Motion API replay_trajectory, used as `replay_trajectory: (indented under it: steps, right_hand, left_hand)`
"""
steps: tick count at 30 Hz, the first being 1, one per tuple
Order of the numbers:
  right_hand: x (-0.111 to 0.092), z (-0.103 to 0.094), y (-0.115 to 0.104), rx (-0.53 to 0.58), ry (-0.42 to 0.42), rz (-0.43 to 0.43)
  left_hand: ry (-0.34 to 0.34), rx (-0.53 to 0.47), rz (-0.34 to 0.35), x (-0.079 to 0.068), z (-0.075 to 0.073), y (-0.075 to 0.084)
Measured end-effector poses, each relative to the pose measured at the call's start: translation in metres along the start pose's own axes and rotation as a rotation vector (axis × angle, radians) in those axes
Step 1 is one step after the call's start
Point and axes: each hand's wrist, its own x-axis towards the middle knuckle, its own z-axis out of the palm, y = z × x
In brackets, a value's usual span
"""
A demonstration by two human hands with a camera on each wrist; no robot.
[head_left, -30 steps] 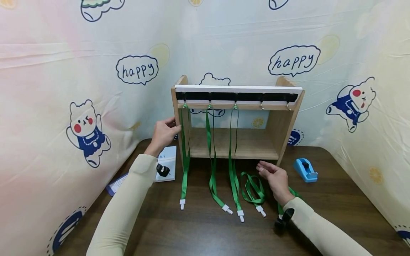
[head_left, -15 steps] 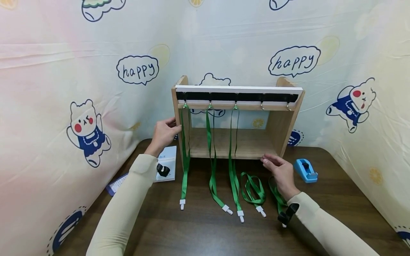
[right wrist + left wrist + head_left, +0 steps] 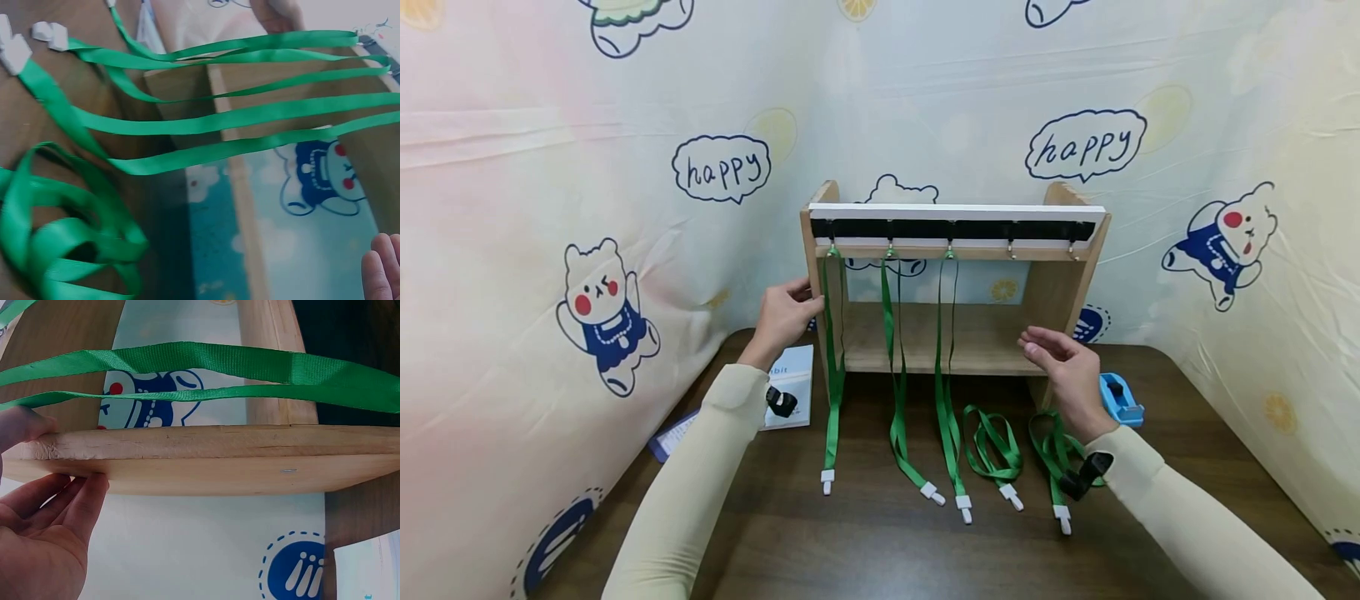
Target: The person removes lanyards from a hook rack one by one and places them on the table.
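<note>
My left hand (image 3: pixel 782 321) grips the left side panel of a wooden shelf (image 3: pixel 940 362). In the left wrist view the thumb lies on one face of that panel (image 3: pixel 219 445) and the fingers press the other. Green lanyards with white clips hang from the left, second and middle hooks: one lanyard (image 3: pixel 832 400), another (image 3: pixel 898 417) and a third (image 3: pixel 945 408). Two hooks at the right bear nothing. My right hand (image 3: pixel 1067 375) is raised before the shelf's right side, fingers loosely bent, holding nothing. Below lie two bundled lanyards, one (image 3: pixel 1000 473) beside the other (image 3: pixel 1054 446).
A blue tape dispenser (image 3: pixel 1120 402) sits right of the shelf, partly behind my right hand. To the left lie a light-blue booklet (image 3: pixel 797 383) and a purple-edged card (image 3: pixel 672 433). A printed cloth (image 3: pixel 925 108) surrounds the dark wooden table (image 3: pixel 865 550).
My right hand has risen and moved right, away from the table and the bundled lanyards, uncovering the right one. My left hand stays on the side panel.
</note>
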Motion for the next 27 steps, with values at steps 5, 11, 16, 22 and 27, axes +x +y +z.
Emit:
replay_trajectory:
  steps: [5, 11, 16, 22, 27]
  right_hand:
    - [0.010, 0.000, -0.016, 0.060, -0.016, -0.101]
    - [0.023, 0.006, -0.040, 0.085, -0.055, -0.172]
    - [0.032, 0.014, -0.056, 0.104, -0.080, -0.215]
    - [0.040, 0.023, -0.067, 0.096, -0.092, -0.212]
    - [0.045, 0.031, -0.072, 0.035, -0.084, -0.209]
  left_hand:
    - [0.000, 0.013, -0.005, -0.001, 0.000, 0.000]
    - [0.001, 0.005, -0.005, 0.000, 0.001, 0.000]
    - [0.002, 0.013, 0.005, -0.001, 0.001, -0.001]
    - [0.010, 0.014, 0.022, 0.000, 0.001, -0.002]
    - [0.007, 0.004, 0.022, 0.000, 0.001, -0.002]
